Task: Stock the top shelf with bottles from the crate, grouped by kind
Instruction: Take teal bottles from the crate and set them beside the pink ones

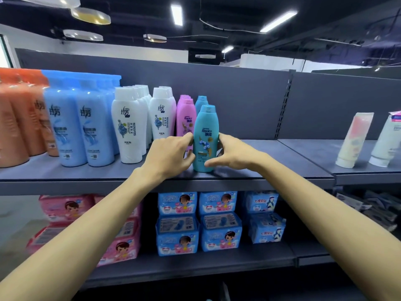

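Here, in my remote head view, the teal bottle (pixel 205 140) stands upright on the top shelf (pixel 293 155). Its long axis is vertical, with the cap up and the base on the board near the front edge. The printed label faces me.

My left hand (pixel 171 155) grips the bottle's left flank, the curled index finger at mid-height and the thumb lower on the same side. My right hand (pixel 233 152) holds the right flank. Its fingers wrap behind the bottle and its thumb lies across the lower front. Both forearms reach up from the bottom corners of the frame.

A second teal bottle (pixel 201 102) stands directly behind the held one, also cap up. Just to the left is a file of pink bottles (pixel 184 118), touching or nearly touching the teal pair; I cannot tell which. Further left come two files of white bottles (pixel 128 127), then light-blue bottles (pixel 71 131), then orange bottles (pixel 17 127), which are blurred at the frame edge. All of them are upright and grouped by colour.

On the neighbouring shelf section to the right, well apart, pale tubes (pixel 355 137) stand cap-down and lean back. The shelf below carries blue packs (pixel 219 222) and pink packs (pixel 65 207).
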`<act>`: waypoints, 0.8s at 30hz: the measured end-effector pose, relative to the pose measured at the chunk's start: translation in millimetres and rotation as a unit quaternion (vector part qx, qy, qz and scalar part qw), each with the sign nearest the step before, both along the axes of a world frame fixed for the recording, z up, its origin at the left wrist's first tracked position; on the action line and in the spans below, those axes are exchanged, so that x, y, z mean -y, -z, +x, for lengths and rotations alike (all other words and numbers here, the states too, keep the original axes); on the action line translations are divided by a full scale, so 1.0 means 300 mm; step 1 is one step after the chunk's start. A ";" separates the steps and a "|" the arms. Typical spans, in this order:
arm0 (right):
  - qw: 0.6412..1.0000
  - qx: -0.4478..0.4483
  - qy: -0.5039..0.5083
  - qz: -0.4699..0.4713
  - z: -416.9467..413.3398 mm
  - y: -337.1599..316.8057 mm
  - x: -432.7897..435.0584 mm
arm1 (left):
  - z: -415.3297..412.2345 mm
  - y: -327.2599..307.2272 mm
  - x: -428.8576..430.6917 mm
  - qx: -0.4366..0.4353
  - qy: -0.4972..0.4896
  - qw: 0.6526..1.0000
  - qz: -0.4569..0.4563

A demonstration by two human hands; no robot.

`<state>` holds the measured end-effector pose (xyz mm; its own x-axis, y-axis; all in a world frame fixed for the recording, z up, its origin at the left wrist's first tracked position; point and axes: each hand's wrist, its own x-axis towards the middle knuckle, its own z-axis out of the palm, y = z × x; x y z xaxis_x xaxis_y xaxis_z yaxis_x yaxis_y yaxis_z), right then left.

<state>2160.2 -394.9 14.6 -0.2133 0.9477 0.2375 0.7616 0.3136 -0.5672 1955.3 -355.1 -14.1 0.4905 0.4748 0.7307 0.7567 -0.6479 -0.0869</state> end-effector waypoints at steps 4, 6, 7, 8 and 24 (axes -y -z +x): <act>0.999 -0.007 0.022 0.022 -0.003 0.059 -0.006 | 0.008 0.002 -0.010 0.004 -0.005 1.000 -0.001; 0.999 -0.003 0.029 0.027 -0.002 0.062 -0.012 | 0.012 0.005 -0.016 0.003 -0.006 1.000 0.000; 0.999 -0.001 0.032 0.028 0.001 0.061 -0.015 | 0.014 0.005 -0.019 0.003 -0.005 1.000 0.000; 0.999 0.000 0.034 0.029 0.004 0.060 -0.017 | 0.017 0.006 -0.022 0.003 -0.005 1.000 -0.001; 0.997 -0.003 0.068 0.021 0.069 0.061 -0.126 | 0.096 0.004 -0.096 0.000 -0.021 0.999 -0.040</act>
<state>2181.0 -357.1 -3.8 -0.0813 0.9569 0.2788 0.7951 0.2309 -0.5608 1984.0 -326.2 -15.3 0.4686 0.5524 0.6894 0.7836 -0.6202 -0.0357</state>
